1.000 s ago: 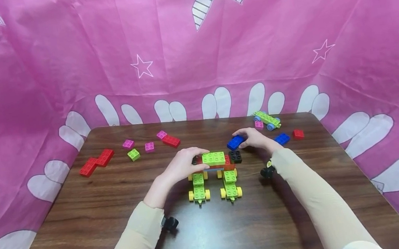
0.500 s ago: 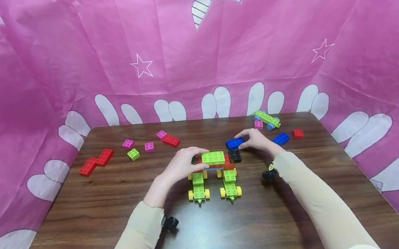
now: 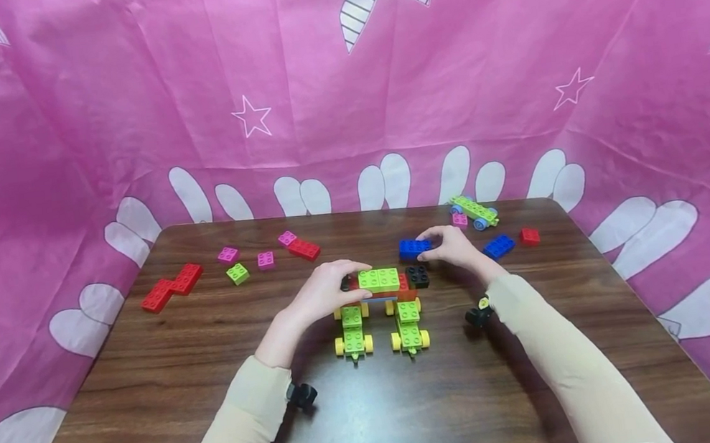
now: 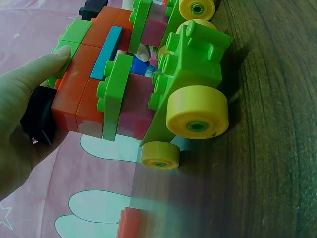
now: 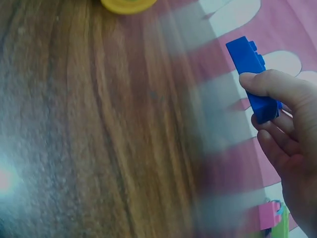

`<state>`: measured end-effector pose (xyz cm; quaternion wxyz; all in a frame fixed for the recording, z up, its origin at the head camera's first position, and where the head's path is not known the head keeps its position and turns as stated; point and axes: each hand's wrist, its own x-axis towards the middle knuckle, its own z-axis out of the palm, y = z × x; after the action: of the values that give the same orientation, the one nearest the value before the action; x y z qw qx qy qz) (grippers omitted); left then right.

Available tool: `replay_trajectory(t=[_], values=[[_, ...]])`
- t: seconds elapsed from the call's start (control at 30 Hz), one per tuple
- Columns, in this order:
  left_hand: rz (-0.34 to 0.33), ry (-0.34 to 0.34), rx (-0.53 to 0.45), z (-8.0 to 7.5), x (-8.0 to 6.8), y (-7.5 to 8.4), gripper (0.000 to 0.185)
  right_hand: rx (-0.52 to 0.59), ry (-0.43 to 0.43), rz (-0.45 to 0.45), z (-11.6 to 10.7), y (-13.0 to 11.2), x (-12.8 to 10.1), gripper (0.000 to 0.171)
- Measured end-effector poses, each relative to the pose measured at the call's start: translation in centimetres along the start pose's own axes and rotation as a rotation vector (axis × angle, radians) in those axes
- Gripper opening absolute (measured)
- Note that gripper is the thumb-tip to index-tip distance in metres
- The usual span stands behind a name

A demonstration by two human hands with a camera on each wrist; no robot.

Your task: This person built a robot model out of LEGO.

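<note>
A brick build stands mid-table: two green wheeled bases with yellow wheels, red bricks and a green top brick, plus a black brick at its right end. My left hand grips the build's left end; in the left wrist view its fingers lie on the red and green bricks. My right hand pinches a blue brick lifted just above and behind the black brick. The right wrist view shows the thumb across that blue brick.
Red bricks lie at the left edge. Pink, green and red pieces sit at the back left. A green wheeled base, a blue brick and a small red brick lie at the back right. Pink cloth surrounds the table.
My right hand has carried the blue brick slightly left and up, closer over the black brick. The left hand and the build have stayed put.
</note>
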<state>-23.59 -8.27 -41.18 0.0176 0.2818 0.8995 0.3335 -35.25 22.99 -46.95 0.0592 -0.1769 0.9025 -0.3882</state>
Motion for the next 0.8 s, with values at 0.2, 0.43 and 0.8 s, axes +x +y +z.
replay_trajectory(t=[0.2,0.43,0.8], values=[[0.007,0.006,0.013,0.1,0.1,0.0,0.047,0.025,0.052,0.029,-0.5,-1.1,-0.6,0.039],[-0.012,0.015,0.005,-0.1,0.1,-0.1,0.05,0.025,0.088,-0.015,-1.3,-3.4,-1.4,0.045],[-0.043,0.036,-0.031,-0.4,-0.4,-0.4,0.055,0.058,0.088,-0.036,-1.3,-8.3,-3.1,0.043]])
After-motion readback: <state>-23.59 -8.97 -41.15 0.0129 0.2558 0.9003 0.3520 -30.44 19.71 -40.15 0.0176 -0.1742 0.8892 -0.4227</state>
